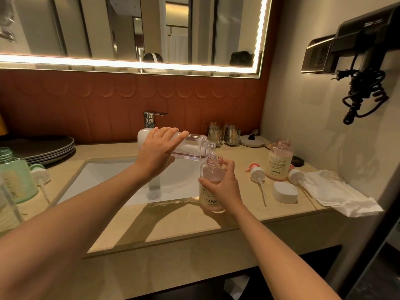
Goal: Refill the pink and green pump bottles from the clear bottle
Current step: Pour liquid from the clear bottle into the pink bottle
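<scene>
1. At the far left of the counter [173, 226] stands the green bottle [16, 176] with its neck open. Its pump head [40, 171] lies just beside it, in front of a stack of dark plates [54, 148].
2. The left forearm reaches forward across the sink [104, 176]. The left hand [155, 153] is palm down on the clear bottle [191, 146]. Its fingers are laid over the top of the body and grip it; the thumb is hidden beneath.
3. The clear bottle is tipped almost level. Its open mouth points right and slightly down, right above the neck of the pink bottle [211, 191], and liquid shows at the lip.
4. The pink bottle stands upright on the counter at the sink's right front corner, partly filled.
5. The right forearm comes in from the lower right. The right hand [226, 187] wraps the pink bottle, with the thumb on its near side and the fingers curled round the far side up to the neck.
6. Further right lie two loose pumps [257, 173] and a white cap [284, 192]. A second pink bottle [280, 159] stands there uncapped.
7. A white cloth [339, 191] hangs over the counter's right edge.
</scene>
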A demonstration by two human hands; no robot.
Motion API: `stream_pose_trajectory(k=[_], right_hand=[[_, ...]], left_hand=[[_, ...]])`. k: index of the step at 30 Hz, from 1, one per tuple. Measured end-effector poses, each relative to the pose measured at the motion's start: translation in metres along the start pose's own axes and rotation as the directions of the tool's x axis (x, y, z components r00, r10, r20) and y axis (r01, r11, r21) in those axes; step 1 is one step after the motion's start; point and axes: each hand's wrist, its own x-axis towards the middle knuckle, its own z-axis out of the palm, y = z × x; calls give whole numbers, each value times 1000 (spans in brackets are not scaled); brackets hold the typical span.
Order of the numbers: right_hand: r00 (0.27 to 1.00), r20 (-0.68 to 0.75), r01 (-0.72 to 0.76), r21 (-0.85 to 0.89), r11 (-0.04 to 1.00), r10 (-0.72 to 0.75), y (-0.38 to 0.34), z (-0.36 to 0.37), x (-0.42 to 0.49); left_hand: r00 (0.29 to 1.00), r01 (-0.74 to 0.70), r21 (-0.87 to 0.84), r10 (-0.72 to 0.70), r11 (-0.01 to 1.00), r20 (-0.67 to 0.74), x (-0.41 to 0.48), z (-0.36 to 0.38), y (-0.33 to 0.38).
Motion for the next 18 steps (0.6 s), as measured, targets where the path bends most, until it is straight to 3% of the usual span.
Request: stream_pose_trajectory(k=[7, 13, 18], right_hand=[[1000, 9, 5, -13, 1000, -5, 0, -1, 1], [1000, -10, 0, 9, 1000, 1, 5, -18, 8], [997, -76, -13, -8, 1000, 12, 16, -43, 19]], left_hand=[[1000, 14, -21, -14, 1000, 11, -2, 0, 1], [996, 86, -140, -85, 986, 12, -10, 8, 14], [955, 298, -385, -272, 874, 122, -13, 18, 37]])
